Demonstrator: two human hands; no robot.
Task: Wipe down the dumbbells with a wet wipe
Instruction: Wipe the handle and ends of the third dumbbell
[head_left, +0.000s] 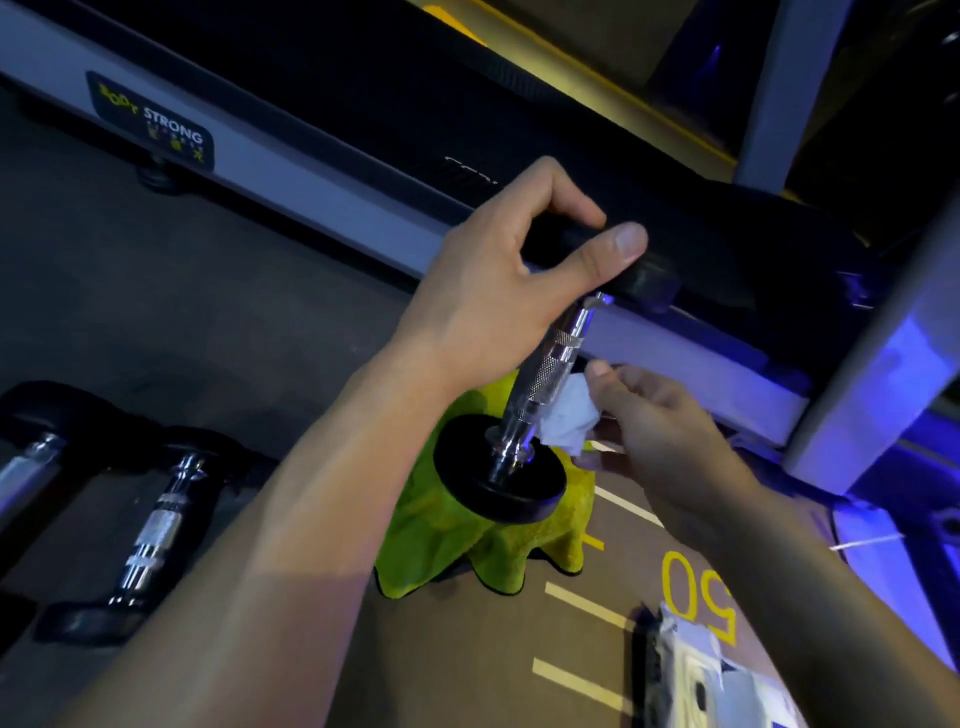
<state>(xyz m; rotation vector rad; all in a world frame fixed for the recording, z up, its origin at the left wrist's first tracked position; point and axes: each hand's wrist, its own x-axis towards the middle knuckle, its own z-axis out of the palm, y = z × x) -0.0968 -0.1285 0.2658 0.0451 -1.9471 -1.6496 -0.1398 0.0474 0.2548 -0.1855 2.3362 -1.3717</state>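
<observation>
A dumbbell (545, 384) with a chrome knurled handle and black round ends stands tilted in mid-frame, its lower end over a green cloth (467, 540). My left hand (509, 280) grips its upper black end from above. My right hand (660, 431) pinches a crumpled white wet wipe (569, 421) and holds it against the lower part of the chrome handle. Two more dumbbells lie on the floor at the left, one (150, 535) fully seen and one (26, 457) partly cut off by the frame edge.
A treadmill (311, 171) with a grey side rail and black belt runs diagonally across the back. Its grey upright (872, 384) stands at the right. A white wipes packet (717, 675) lies on the marked floor at the bottom right.
</observation>
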